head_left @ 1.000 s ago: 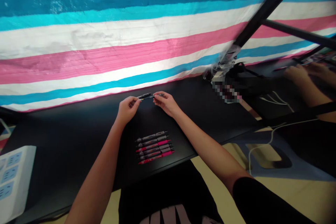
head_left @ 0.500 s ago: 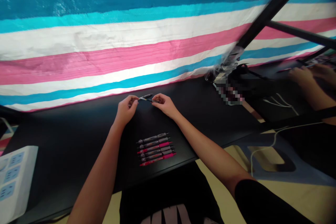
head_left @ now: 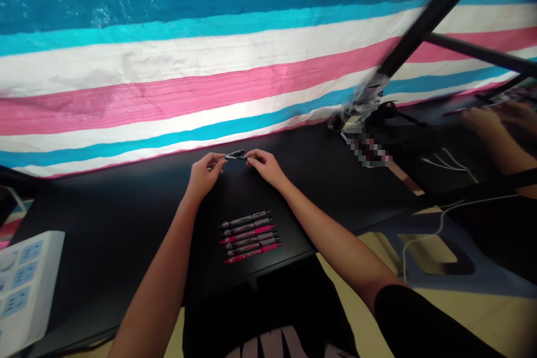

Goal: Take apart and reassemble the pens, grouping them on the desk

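Near the back of the black table, my left hand (head_left: 208, 172) pinches one end of a thin pen part (head_left: 235, 157). The fingers of my right hand (head_left: 263, 164) are closed on the other end of it. Just behind this part, another dark pen piece (head_left: 237, 152) shows between the hands; whether it is held or lying down I cannot tell. Closer to me, several pens (head_left: 250, 236) lie side by side in a column, some with grey grips and some with red ones.
A white power strip (head_left: 31, 285) sits at the left. Right of my hands lie a blurred-out item (head_left: 369, 147), clear plastic wrapping (head_left: 364, 103) and white cables (head_left: 448, 162). Another person's hands (head_left: 482, 121) are at the far right, beyond a black metal frame (head_left: 419, 33).
My hands are closer together, the left having moved slightly right. Less of the thin part shows between them. The pens in the column lie as before.
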Demonstrator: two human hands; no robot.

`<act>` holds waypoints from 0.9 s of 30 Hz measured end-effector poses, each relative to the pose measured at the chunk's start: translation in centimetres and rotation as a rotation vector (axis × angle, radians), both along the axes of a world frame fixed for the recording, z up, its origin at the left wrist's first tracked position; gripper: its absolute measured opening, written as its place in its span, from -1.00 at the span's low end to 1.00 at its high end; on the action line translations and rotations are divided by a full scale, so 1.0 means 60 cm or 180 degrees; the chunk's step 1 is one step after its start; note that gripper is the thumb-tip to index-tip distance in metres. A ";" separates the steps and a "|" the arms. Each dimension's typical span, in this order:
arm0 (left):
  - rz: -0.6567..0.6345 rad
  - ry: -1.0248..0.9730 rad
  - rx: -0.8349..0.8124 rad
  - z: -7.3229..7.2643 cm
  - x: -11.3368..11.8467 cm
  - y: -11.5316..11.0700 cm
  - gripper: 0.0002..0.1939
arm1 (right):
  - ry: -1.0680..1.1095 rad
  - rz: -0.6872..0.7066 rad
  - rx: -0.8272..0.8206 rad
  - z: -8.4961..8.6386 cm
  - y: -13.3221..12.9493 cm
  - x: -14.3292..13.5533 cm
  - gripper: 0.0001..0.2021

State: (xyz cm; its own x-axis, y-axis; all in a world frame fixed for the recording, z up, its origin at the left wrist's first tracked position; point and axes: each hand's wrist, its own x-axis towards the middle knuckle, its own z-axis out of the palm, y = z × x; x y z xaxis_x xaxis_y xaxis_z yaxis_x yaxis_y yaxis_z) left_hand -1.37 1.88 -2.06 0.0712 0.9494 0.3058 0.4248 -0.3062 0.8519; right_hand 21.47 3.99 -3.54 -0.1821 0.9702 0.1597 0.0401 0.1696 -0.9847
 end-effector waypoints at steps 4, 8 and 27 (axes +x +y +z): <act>0.0035 0.0314 0.0192 0.005 0.000 -0.003 -0.71 | 0.0058 -0.0027 0.0013 -0.002 0.003 0.001 -0.85; 0.0076 0.0402 0.0240 0.009 0.004 -0.007 -0.71 | 0.0018 -0.0015 0.0028 -0.006 0.006 0.003 -0.84; 0.0051 0.0502 0.0298 0.011 0.009 -0.008 -0.73 | 0.0218 0.0151 0.0036 -0.015 0.010 0.001 -0.83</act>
State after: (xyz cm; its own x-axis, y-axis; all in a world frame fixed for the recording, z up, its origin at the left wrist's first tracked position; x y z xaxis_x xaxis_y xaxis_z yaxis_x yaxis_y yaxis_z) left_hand -0.85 1.41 -1.37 0.1104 0.9188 0.3791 0.5564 -0.3731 0.7424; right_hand 21.52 4.56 -4.45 -0.2162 0.9588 0.1842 -0.0358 0.1807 -0.9829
